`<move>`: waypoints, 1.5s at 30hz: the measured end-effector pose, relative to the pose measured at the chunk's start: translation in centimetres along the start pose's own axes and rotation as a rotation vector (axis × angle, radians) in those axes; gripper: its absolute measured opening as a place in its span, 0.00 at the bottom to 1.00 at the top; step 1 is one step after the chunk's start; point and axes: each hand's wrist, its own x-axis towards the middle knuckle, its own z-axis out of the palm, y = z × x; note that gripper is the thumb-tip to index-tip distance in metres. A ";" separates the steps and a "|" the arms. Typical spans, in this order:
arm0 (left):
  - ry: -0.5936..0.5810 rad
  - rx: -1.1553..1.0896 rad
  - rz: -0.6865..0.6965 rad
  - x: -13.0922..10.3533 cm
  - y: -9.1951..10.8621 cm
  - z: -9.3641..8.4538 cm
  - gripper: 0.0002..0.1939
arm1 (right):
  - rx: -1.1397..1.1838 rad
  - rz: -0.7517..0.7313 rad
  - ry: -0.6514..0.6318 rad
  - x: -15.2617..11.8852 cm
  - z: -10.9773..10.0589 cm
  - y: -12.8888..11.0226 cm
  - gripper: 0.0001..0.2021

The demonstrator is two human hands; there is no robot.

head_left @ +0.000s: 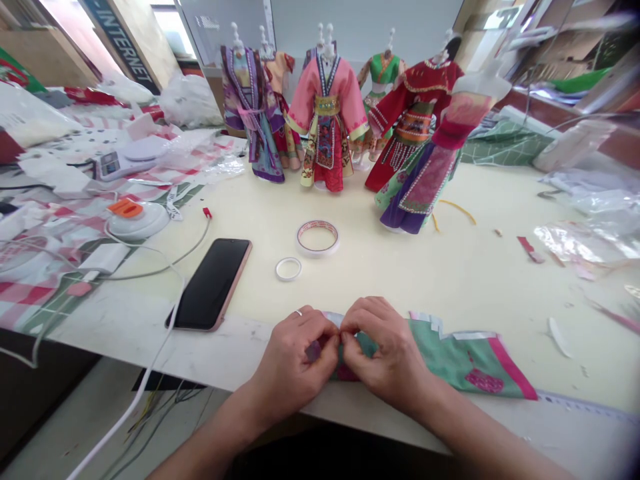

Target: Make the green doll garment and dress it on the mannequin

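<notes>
Near the table's front edge lies a piece of green fabric (pixel 445 357) with a magenta border at its right end and white strips along its upper edge. My left hand (pixel 303 347) and my right hand (pixel 383 347) meet over the fabric's left part. Thumb and fingers of each hand are pinched together on the cloth, the fingertips touching each other. A ring is on a finger of my left hand. Anything small between the fingertips is hidden. Two rolls of tape, a larger one (pixel 318 250) and a smaller one (pixel 289 279), lie flat beyond my hands.
Several dressed doll forms (pixel 327 100) stand at the back. A phone (pixel 210 283) lies left of my hands, with a white cable (pixel 173 313) running over the table edge. Farther left are a scale (pixel 127 160) and plastic bags. A ruler (pixel 585 405) and scraps lie at the right.
</notes>
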 end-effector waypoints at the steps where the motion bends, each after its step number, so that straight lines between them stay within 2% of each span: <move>1: -0.009 -0.019 -0.015 0.0 0.0 0.0 0.07 | 0.035 0.033 0.002 0.1 0.0 -0.1 0.07; 6: -0.033 -0.125 -0.109 0.0 0.2 -0.3 0.06 | 0.243 0.223 -0.045 0.6 -0.3 -0.4 0.07; 10: -0.053 -0.179 -0.161 0.1 0.3 -0.6 0.07 | 0.379 0.317 -0.084 0.7 -0.5 -0.4 0.07; 20: -0.053 -0.292 -0.204 0.4 0.6 -0.8 0.08 | 0.586 0.459 -0.135 0.8 -0.7 -0.3 0.05; 28: -0.067 -0.315 -0.214 0.4 0.2 -0.7 0.08 | 0.677 0.517 -0.149 0.6 -0.6 -0.2 0.05; 31: -0.040 -0.267 -0.189 0.4 0.3 -0.7 0.07 | 0.604 0.483 -0.144 0.6 -0.7 -0.2 0.05; 38: 0.009 -0.187 -0.136 0.2 0.5 -0.5 0.04 | 0.319 0.293 -0.057 0.4 -0.5 -0.7 0.05; 42: 0.087 -0.057 -0.046 0.0 0.0 0.0 0.04 | 0.160 0.143 0.011 0.1 0.0 -0.6 0.06; 45: 0.102 -0.011 0.018 0.0 -0.1 0.2 0.05 | 0.117 0.099 0.027 0.1 0.2 -0.5 0.06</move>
